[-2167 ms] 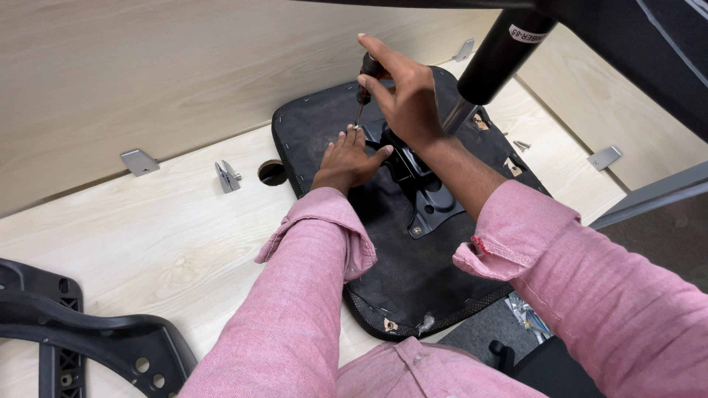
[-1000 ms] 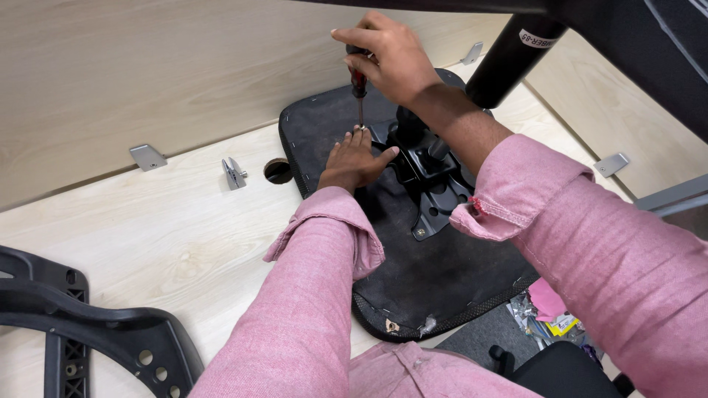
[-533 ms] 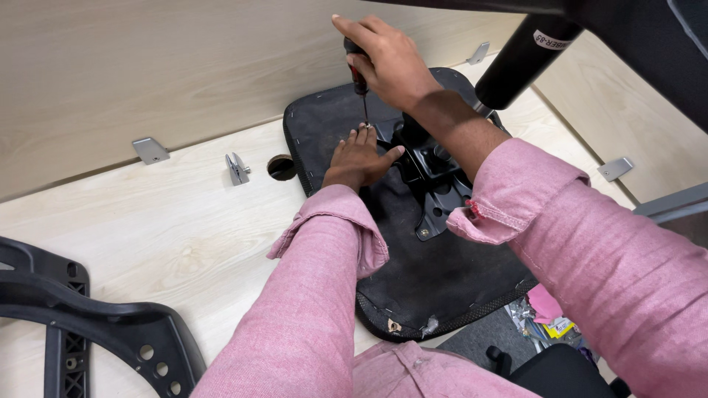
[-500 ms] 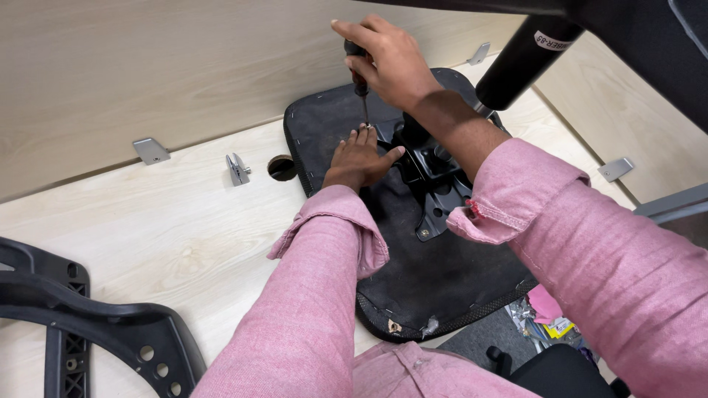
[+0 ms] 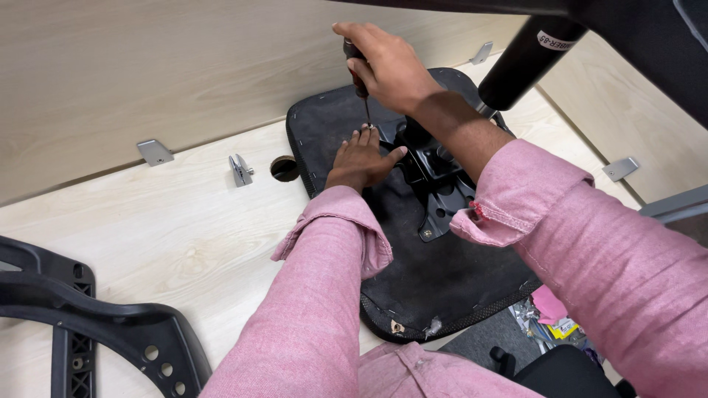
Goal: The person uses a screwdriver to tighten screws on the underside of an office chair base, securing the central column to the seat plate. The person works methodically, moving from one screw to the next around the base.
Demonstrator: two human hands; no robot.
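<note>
Nearest the camera, two arms in pink sleeves reach forward over the pale wooden table (image 5: 147,221), with a black plastic chair frame (image 5: 81,324) lying at the near left corner. Between the arms lies the upturned black fabric-covered chair seat (image 5: 442,273), flat on the table with its far edge near the wooden wall panel. It looks broad, stiff and fairly heavy, unlikely to slide; it is best gripped by its rim or by the black metal mounting plate (image 5: 435,177) at its middle. The left hand (image 5: 361,158) lies flat with its fingers spread on the seat, fingertips at the screw. Just beyond, the right hand (image 5: 387,63) is closed around the dark-handled screwdriver (image 5: 359,74), held upright, tip down. The slim handle looks light, rigid and apt to slip unless held firmly. Farther right stands a black cylinder (image 5: 527,59).
</note>
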